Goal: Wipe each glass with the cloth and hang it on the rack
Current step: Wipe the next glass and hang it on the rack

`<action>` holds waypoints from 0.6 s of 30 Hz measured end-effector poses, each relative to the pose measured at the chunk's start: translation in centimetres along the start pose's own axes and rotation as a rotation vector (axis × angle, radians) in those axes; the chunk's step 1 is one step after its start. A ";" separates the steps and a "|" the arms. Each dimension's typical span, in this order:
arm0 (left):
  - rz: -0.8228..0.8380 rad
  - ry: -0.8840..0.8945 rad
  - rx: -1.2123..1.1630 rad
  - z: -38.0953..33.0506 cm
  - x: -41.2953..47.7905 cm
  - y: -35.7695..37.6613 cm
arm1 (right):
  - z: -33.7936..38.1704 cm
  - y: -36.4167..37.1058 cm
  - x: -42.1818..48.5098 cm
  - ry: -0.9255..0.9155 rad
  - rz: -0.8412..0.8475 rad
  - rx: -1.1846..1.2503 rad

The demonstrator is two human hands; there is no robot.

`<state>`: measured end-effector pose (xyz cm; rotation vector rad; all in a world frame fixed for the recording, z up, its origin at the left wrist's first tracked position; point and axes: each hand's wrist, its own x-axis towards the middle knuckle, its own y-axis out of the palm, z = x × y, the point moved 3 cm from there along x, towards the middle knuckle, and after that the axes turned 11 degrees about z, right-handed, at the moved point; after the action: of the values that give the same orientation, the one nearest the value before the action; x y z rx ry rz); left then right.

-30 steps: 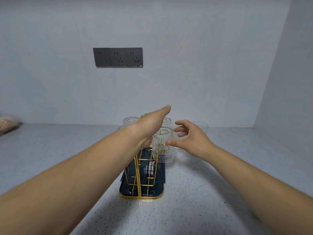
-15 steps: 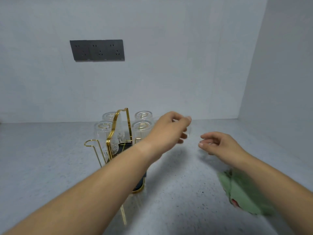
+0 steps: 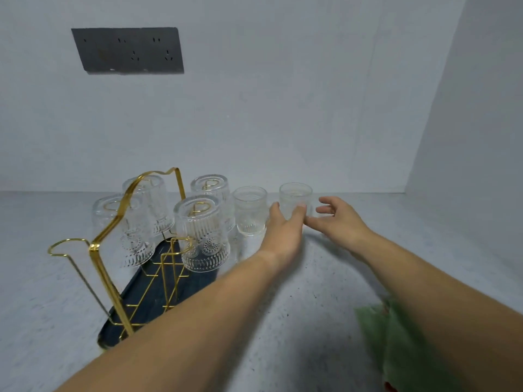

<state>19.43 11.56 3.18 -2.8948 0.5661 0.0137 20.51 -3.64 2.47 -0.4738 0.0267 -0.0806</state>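
Here the upright glass (image 3: 295, 197) stands on the counter (image 3: 283, 306) just beyond the left hand (image 3: 285, 230), the nearer one, whose spread fingers (image 3: 300, 210) reach its base without closing, while the open, empty right hand (image 3: 339, 222) waits beside it.

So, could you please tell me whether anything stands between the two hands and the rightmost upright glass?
Nothing visible does. The left hand is right at the front of the rightmost glass, the right hand just right of it over bare counter. The other upright glass stands clear to the left.
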 end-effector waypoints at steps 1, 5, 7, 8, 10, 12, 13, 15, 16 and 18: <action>-0.018 0.008 0.008 0.2 1.0 0.2 | -0.2 0.2 0.9 0.000 0.004 -0.006; -0.059 0.007 -0.013 1.4 3.9 0.8 | -0.9 0.5 3.6 -0.007 0.020 0.003; -0.057 -0.002 -0.038 1.9 5.1 1.1 | -1.4 0.5 4.7 -0.007 0.055 0.004; -0.061 0.000 -0.046 2.0 5.4 1.2 | -1.3 0.5 4.8 -0.014 0.088 0.007; -0.080 0.009 -0.048 2.1 6.1 1.3 | -1.7 0.7 5.7 -0.032 0.145 0.029; -0.083 0.024 -0.053 2.3 6.5 1.4 | -1.8 0.8 6.2 -0.061 0.146 0.043; -0.080 0.030 -0.051 2.3 6.6 1.4 | -1.9 0.8 6.4 -0.075 0.122 0.045; -0.065 0.031 -0.048 2.2 6.5 1.4 | -1.9 0.6 6.3 -0.090 0.079 0.053; -0.055 0.040 -0.042 2.1 6.2 1.5 | -1.6 0.4 5.9 -0.095 0.073 0.065; -0.050 0.080 -0.035 1.9 5.4 1.5 | -1.0 0.1 4.9 -0.102 0.080 0.095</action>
<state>23.93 8.56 0.75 -2.9539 0.5112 -0.1014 25.31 -4.43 1.45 -0.3805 -0.0581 0.0205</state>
